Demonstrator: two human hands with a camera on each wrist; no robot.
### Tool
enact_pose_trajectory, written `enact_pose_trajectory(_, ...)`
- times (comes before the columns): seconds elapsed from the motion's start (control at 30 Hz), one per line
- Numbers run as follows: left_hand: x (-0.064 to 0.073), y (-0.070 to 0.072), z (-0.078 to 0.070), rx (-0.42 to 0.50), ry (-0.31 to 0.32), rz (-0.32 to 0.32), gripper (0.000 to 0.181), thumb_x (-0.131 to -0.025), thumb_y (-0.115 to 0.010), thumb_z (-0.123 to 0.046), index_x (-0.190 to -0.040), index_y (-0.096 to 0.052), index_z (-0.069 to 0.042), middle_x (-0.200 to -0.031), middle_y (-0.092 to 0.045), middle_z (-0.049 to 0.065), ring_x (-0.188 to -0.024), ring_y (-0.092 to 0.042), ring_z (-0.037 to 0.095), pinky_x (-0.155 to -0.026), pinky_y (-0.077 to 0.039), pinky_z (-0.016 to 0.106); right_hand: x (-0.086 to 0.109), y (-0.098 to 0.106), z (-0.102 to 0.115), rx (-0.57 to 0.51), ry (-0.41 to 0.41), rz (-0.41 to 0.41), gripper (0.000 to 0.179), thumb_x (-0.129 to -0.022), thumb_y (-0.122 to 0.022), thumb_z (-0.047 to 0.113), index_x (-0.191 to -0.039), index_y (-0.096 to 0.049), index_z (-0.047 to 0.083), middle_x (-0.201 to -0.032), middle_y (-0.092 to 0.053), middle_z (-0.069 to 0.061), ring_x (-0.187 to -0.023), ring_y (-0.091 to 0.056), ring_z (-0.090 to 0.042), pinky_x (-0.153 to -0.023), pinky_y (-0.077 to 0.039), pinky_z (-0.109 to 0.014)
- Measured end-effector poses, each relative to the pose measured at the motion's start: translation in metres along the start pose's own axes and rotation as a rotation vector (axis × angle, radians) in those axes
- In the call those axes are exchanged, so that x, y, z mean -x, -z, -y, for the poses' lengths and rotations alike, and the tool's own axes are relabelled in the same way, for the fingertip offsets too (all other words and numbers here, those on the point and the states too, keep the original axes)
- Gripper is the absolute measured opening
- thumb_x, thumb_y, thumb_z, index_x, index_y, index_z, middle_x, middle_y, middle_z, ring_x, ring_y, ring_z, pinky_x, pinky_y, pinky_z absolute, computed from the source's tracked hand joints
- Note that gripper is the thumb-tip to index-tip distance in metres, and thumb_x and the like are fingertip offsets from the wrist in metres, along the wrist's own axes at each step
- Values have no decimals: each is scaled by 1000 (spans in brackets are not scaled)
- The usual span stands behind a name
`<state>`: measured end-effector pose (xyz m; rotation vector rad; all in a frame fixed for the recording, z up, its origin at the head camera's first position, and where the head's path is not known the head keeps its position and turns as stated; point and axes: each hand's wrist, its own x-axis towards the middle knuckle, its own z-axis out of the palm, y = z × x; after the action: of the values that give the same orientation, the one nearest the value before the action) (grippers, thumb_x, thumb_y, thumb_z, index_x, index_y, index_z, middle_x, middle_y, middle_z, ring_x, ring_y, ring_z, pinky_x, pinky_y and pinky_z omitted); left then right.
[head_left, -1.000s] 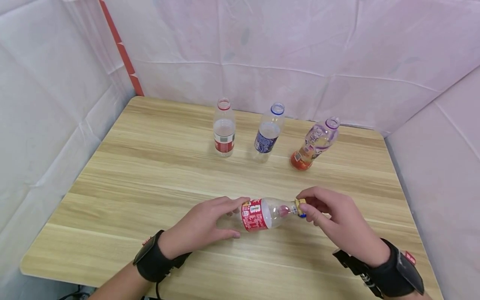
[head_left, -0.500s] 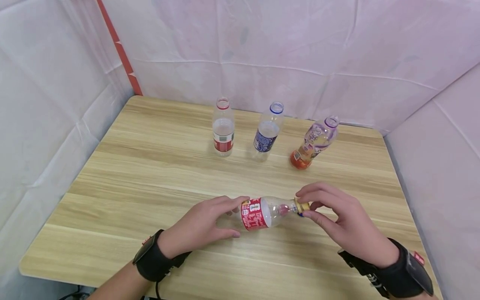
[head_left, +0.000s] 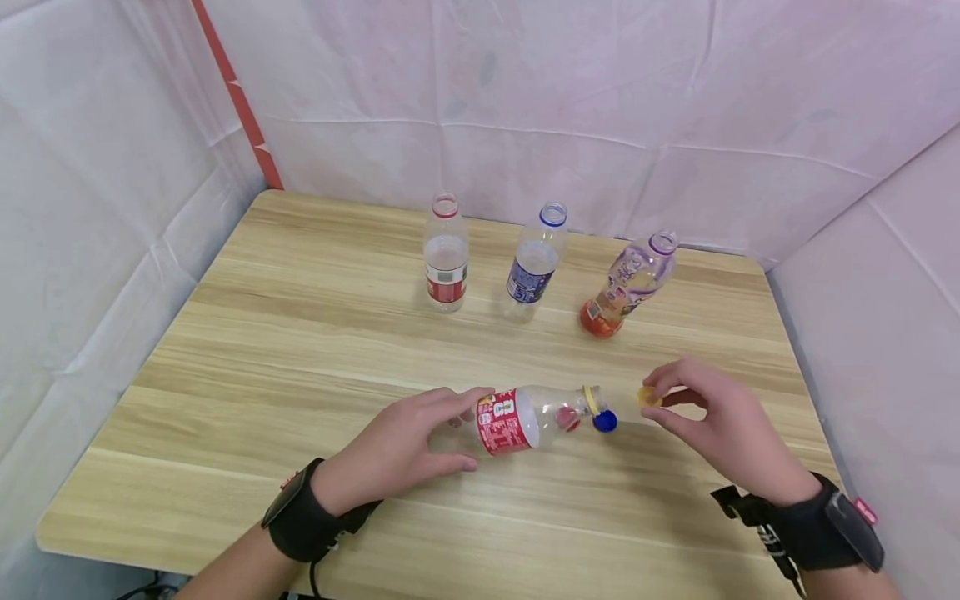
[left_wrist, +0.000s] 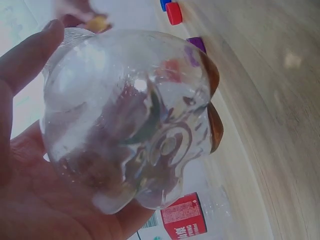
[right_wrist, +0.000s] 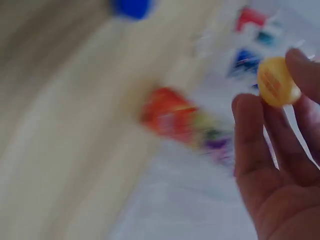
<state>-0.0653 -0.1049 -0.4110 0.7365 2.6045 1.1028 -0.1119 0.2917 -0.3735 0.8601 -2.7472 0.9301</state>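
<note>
My left hand grips a clear plastic bottle by its base, fingers and thumb around it. The bottle has a red label and a yellow ring at its uncapped neck, which points right. In the left wrist view the bottle's lobed base faces the camera. My right hand pinches a yellow bottle cap between thumb and fingertips, apart from the neck. A blue cap lies by the bottle's mouth. A red cap and a purple cap show on the table in the left wrist view.
Three uncapped bottles stand toward the back of the wooden table: a red-labelled one, a blue-labelled one and a purple-topped one with an orange-red lower part. White sheeting hangs behind and at both sides.
The yellow cap has come off the bottle's neck and moved right in my right hand, baring the yellow ring and the blue cap. My left hand has stayed nearly in place.
</note>
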Motion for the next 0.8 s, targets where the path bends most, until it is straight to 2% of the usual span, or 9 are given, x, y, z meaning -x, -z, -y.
enact_pose_trajectory(0.13,0,1,0,24,10,-9,85,-85,-87,-41,-158,-43,-41,-119,-70,-6,-109,-66,10,-95,-58,34,12,-8,-33,47,-93,46,34,-78,-91,3,-87,-68,26,-99,-74,5,-89,-65,2,-70,-57,-16)
enact_pose_trajectory(0.3,0,2,0,53,13,-22,85,-85,-87,-40,-158,-43,-42,-118,-70,-7,-109,-66,11,-92,-59,34,23,-18,-55,48,-161,116,29,-82,-90,11,-83,-68,30,-99,-75,7,-83,-64,-3,-65,-54,-21)
enact_pose_trajectory(0.53,0,3,0,72,17,-45,85,-84,-89,-37,-156,-45,-46,-116,-69,-8,-106,-66,13,-80,-58,29,26,-23,-62,81,-217,193,29,-82,-90,13,-81,-67,30,-100,-75,6,-86,-62,-7,-66,-54,-24)
enact_pose_trajectory(0.67,0,3,-1,79,20,-45,85,-84,-89,-38,-155,-43,-49,-116,-70,-7,-105,-66,14,-80,-58,29,29,-26,-64,92,-258,236,23,-82,-89,11,-89,-72,25,-100,-75,6,-86,-63,-8,-67,-55,-25)
enact_pose_trajectory(0.8,0,2,-1,83,16,-47,86,-84,-89,-36,-155,-43,-50,-117,-69,-8,-107,-67,14,-82,-58,31,31,-29,-67,109,-255,256,25,-81,-89,7,-98,-74,18,-98,-73,5,-85,-64,-10,-67,-55,-25)
